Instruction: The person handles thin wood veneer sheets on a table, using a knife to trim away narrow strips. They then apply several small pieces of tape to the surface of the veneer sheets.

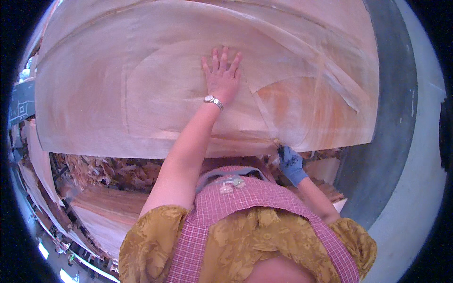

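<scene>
My left hand (pixel 223 78) is bare, with a wristwatch (pixel 213 101) on its wrist. It lies flat with fingers spread on a large, thin, pale sheet of wood veneer (pixel 165 89). At the near edge of the veneer, my right hand (pixel 289 162) wears a blue glove with dark finger parts. Its fingers are closed at that edge, beside a small tan bit; what they grip is too small to make out. Right of my left hand, a gap in the top sheet bares an orange-brown veneer (pixel 288 106) with curved edges.
A narrow loose veneer strip (pixel 344 94) slants across the right part of the sheets. Torn wood scraps (pixel 111 172) lie beneath the near edge, by a stack of veneer (pixel 111 203). A dark band of floor (pixel 394 94) runs along the right side.
</scene>
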### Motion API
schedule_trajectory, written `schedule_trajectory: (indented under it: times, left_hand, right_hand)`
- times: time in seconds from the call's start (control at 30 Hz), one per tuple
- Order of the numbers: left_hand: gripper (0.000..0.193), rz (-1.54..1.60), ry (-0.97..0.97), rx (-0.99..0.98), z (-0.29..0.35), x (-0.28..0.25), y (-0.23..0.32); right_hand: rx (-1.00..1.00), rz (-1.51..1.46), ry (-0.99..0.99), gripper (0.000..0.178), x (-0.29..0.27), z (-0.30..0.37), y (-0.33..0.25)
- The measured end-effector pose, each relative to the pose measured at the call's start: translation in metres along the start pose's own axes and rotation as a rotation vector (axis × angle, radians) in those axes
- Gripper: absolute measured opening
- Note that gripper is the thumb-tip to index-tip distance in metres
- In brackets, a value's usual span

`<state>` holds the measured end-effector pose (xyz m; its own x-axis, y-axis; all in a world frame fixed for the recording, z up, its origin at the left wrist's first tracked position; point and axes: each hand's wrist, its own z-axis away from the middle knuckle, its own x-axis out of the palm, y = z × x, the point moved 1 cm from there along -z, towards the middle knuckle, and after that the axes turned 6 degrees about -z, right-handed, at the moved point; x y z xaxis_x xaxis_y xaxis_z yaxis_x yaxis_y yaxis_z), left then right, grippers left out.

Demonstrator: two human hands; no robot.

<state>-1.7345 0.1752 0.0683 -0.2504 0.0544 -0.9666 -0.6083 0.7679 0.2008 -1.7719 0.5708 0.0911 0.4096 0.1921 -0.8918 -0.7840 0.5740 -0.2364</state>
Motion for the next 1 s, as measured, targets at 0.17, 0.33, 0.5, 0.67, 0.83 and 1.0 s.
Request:
schedule_trajectory:
  times: [0.17,0.33,0.5,0.67,0.83,1.0]
  left_hand:
    - [0.058,-0.028,0.035,-0.003,0.001,0.001,0.003]
    - [0.065,-0.045,0.024,0.003,0.001,0.01,0.0]
    - [0.065,0.064,-0.135,-0.003,-0.009,-0.008,-0.006]
    - [0.067,0.154,-0.248,0.024,-0.016,-0.027,-0.007]
    - [0.066,0.152,-0.27,0.019,-0.017,-0.027,-0.006]
    - [0.062,0.182,-0.281,0.008,-0.018,-0.029,-0.006]
  right_hand:
    - [-0.315,-0.002,0.123,0.028,-0.037,-0.024,-0.026]
    - [-0.451,-0.03,0.038,0.027,-0.062,-0.055,-0.022]
    - [-0.384,-0.266,0.131,0.046,-0.141,-0.143,-0.052]
    - [-0.35,-0.145,0.069,0.064,-0.117,-0.189,-0.042]
    - [-0.467,-0.084,0.092,0.043,-0.117,-0.211,-0.025]
    - [-0.389,-0.258,0.209,0.026,-0.137,-0.239,-0.022]
